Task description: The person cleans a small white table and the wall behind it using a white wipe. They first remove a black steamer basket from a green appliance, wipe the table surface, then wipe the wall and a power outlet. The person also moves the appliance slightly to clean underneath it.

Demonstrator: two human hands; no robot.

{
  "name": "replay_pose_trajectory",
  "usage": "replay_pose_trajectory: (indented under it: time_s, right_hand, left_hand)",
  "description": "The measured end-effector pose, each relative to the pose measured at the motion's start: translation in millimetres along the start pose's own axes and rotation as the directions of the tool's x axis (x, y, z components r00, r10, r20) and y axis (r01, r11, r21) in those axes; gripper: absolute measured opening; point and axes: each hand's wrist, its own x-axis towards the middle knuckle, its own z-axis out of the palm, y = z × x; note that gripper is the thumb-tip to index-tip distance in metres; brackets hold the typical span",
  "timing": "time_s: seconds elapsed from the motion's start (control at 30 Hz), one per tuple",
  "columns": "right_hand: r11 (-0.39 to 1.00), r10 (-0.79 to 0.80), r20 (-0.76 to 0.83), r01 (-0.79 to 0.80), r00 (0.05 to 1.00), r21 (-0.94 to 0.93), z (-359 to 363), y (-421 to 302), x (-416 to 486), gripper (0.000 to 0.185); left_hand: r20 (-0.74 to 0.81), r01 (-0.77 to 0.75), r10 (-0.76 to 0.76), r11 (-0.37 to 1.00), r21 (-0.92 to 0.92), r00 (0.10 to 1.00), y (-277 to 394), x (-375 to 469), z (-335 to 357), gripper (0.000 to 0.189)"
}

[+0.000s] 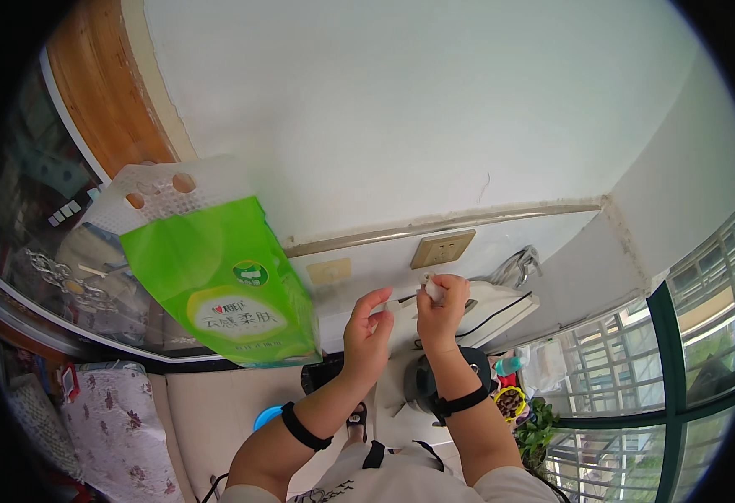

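Raised in front of the wall, my right hand [441, 309] is closed on a small crumpled piece of white tissue [434, 288], just below a beige wall socket [444, 248]. My left hand [370, 333] is to its left, thumb and fingers curved apart, with a gap between them; whether something thin and clear lies in that gap I cannot tell. Left of this hand, a large green tissue pack [216, 276] hangs by the wall. A white appliance or lid with a black cord [499, 314] is behind my right hand.
A metal tap [524, 264] is on the wall at right. Below stand a dark rounded appliance [421, 383], a yellow bowl of brown items [509, 402] and a leafy plant [537, 427]. A blue basin [268, 417] is on the floor; a flowered cloth [119, 427] lies at lower left.
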Motion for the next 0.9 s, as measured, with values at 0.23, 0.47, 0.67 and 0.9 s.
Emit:
replay_pose_trajectory:
  time_s: [0.23, 0.47, 0.67, 0.9]
  right_hand:
    - [0.989, -0.107, -0.059, 0.113, 0.992, 0.095, 13, -15, 27, 0.030]
    - [0.997, -0.002, -0.091, 0.010, 0.996, 0.079, 22, -23, 38, 0.029]
    - [0.983, 0.144, -0.028, -0.139, 0.989, 0.119, 19, -25, 35, 0.028]
    - [0.994, 0.022, -0.084, -0.013, 0.996, 0.110, 20, -24, 34, 0.028]
  left_hand:
    - [0.098, -0.182, 0.173, 0.980, 0.087, 0.980, 9, 36, 32, 0.051]
    - [0.135, -0.165, 0.150, 0.980, 0.109, 0.979, 7, 45, 29, 0.043]
    - [0.120, -0.150, 0.148, 0.989, 0.013, 0.982, 12, 49, 29, 0.040]
    - [0.076, -0.036, 0.042, 0.996, -0.077, 0.996, 23, 49, 31, 0.034]
